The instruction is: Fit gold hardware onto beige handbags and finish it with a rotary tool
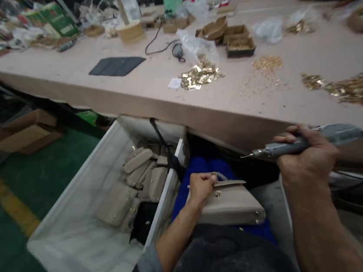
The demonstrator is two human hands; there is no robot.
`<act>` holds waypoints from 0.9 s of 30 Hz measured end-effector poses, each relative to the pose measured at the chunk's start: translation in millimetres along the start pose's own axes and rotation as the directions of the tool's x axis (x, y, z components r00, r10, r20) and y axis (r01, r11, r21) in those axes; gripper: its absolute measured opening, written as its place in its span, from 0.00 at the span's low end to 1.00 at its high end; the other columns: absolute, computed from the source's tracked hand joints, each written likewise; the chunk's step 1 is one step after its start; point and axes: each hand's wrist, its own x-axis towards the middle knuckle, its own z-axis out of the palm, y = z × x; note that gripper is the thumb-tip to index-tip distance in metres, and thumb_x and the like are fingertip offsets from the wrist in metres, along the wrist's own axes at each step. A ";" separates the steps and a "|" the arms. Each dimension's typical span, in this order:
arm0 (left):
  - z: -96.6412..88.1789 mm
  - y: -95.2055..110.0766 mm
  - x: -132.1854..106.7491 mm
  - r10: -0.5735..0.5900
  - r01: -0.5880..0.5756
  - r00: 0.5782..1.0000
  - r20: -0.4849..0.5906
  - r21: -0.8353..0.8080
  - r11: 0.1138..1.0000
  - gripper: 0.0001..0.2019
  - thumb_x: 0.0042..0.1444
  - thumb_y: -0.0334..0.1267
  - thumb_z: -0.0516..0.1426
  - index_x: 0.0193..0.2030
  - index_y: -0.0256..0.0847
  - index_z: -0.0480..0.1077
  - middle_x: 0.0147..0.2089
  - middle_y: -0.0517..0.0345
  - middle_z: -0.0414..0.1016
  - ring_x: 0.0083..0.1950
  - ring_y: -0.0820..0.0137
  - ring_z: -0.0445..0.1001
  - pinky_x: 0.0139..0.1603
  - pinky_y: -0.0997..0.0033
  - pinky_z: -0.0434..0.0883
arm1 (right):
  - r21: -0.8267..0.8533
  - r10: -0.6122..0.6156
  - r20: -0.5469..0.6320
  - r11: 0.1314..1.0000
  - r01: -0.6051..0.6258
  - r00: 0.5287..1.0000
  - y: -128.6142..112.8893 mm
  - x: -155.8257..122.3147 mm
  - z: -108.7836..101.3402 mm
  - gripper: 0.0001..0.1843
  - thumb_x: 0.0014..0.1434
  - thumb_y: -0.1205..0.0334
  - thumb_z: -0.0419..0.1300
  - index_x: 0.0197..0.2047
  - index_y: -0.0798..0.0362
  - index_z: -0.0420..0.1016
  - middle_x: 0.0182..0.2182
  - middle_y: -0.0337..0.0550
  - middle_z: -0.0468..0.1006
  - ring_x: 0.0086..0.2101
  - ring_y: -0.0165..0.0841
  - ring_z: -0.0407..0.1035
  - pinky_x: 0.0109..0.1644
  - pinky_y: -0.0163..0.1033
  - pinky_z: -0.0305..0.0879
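A beige handbag lies across my lap on blue cloth, with small gold fittings on its front and side. At the bag's upper edge, my left hand pinches its flap near a small gold fitting. My right hand is wrapped around a grey electric screwdriver, raised to the right of the bag. The thin bit of the screwdriver points left, apart from the bag. A cable runs from its rear end out of view on the right.
Left of my lap stands a white bin holding several beige bags and a black one. Across the front runs a long table with gold metal pieces, more gold pieces, small cardboard boxes and a dark sheet.
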 end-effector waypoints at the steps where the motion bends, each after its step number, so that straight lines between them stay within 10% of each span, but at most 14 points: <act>1: 0.0 -6.6 3.6 -0.038 0.038 0.999 -0.005 -0.017 0.999 0.09 0.53 0.36 0.64 0.24 0.35 0.81 0.17 0.60 0.70 0.20 0.74 0.65 0.25 0.74 0.61 | -0.035 0.052 0.018 0.998 -0.051 0.998 13.6 -14.4 -7.7 0.06 0.53 0.73 0.61 0.33 0.53 0.70 0.32 0.39 0.69 0.24 0.25 0.61 0.27 0.32 0.71; 9: 0.7 -26.0 12.8 -0.117 0.118 0.993 0.012 -0.148 0.982 0.11 0.52 0.37 0.67 0.23 0.33 0.78 0.13 0.64 0.63 0.14 0.78 0.56 0.15 0.76 0.51 | -0.258 0.105 -0.016 0.961 -0.105 0.994 99.5 -59.0 -52.0 0.14 0.45 0.66 0.71 0.36 0.54 0.73 0.27 0.37 0.74 0.23 0.28 0.64 0.27 0.36 0.70; 27: 1.6 -19.7 7.4 -0.065 0.061 0.997 -0.039 -0.095 0.994 0.07 0.50 0.34 0.68 0.25 0.34 0.83 0.18 0.57 0.72 0.18 0.77 0.62 0.19 0.77 0.58 | -0.305 -0.010 -0.030 0.952 0.000 0.999 115.5 -58.5 -56.3 0.14 0.45 0.64 0.72 0.35 0.54 0.74 0.27 0.37 0.76 0.23 0.28 0.67 0.26 0.36 0.73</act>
